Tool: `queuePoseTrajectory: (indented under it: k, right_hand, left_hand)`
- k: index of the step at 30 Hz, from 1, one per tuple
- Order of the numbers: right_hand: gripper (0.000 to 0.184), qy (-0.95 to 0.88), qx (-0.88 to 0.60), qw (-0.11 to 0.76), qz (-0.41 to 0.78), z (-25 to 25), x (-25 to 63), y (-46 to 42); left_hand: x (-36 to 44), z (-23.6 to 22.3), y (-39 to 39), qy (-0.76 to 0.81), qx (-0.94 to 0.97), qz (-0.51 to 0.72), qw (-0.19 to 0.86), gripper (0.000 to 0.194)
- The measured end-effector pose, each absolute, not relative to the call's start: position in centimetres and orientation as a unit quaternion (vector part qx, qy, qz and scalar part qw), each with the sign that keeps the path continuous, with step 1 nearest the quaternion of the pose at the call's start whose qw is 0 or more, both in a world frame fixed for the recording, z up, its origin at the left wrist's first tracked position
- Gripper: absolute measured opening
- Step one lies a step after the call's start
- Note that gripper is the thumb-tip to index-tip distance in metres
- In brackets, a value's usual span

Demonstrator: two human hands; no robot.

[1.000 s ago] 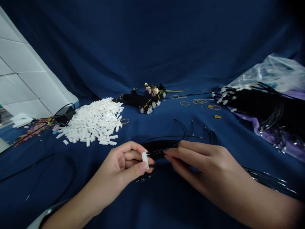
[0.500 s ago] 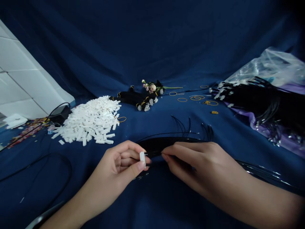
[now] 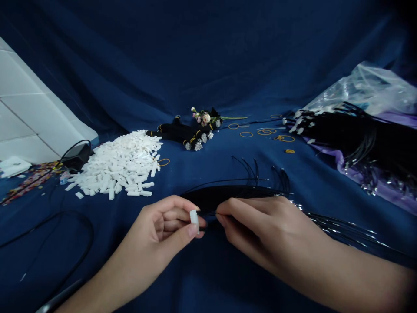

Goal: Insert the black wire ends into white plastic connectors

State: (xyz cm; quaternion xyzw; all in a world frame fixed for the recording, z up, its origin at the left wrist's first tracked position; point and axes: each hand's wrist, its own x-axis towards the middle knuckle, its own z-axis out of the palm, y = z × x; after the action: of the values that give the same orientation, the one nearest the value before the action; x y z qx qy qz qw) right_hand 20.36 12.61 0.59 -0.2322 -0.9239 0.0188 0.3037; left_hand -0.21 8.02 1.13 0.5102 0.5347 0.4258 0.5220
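My left hand (image 3: 158, 232) pinches a small white plastic piece (image 3: 194, 218) upright between thumb and fingers. Just to its right, my right hand (image 3: 265, 224) is closed in a pinch on a thin black cord (image 3: 211, 213), which runs toward the white piece; its tip is too dark to make out clearly. A bundle of black cords (image 3: 208, 196) lies on the blue cloth right behind both hands. Shiny cord ends (image 3: 342, 230) stick out beyond my right wrist. To the left of the hands is a heap of similar white pieces (image 3: 119, 163).
At the right, a large stack of black cords (image 3: 365, 134) with white ends lies on purple plastic by a clear bag (image 3: 361, 89). Tied black bundles (image 3: 179, 131), artificial flowers (image 3: 206, 118) and yellow rubber bands (image 3: 267, 131) lie farther back. A black box (image 3: 76, 156) stands left.
The white piece has turned slightly in my left fingers. My right fingertips have come a little closer to it. The whole view has shifted slightly.
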Motion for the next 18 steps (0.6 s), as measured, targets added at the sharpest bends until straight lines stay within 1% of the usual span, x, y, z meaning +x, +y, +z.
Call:
queuePoseTrajectory:
  k: [3, 7, 14, 16, 18]
  right_hand:
    - [0.019, -0.93, -0.22, 0.294, 0.008, 0.59, 20.33, 12.64]
    - [0.02, -0.938, -0.191, 0.29, -0.013, 0.55, 20.37, 12.53]
    - [0.022, -0.939, -0.18, 0.294, 0.013, 0.39, 20.31, 12.56]
    - [0.022, -0.934, -0.191, 0.3, -0.015, 0.6, 20.26, 12.59]
    - [0.02, -0.917, -0.208, 0.327, -0.093, 1.0, 20.25, 12.42]
  left_hand:
    - [-0.14, 0.95, 7.93, 0.531, 0.501, 0.423, 0.537, 0.012]
    - [0.22, 0.76, 7.63, 0.522, 0.497, 0.439, 0.536, 0.009]
    - [0.77, 0.69, 7.68, 0.519, 0.489, 0.453, 0.534, 0.007]
    - [0.65, 0.81, 7.88, 0.528, 0.487, 0.451, 0.53, 0.007]
    - [0.4, 0.96, 8.18, 0.532, 0.483, 0.464, 0.517, 0.008]
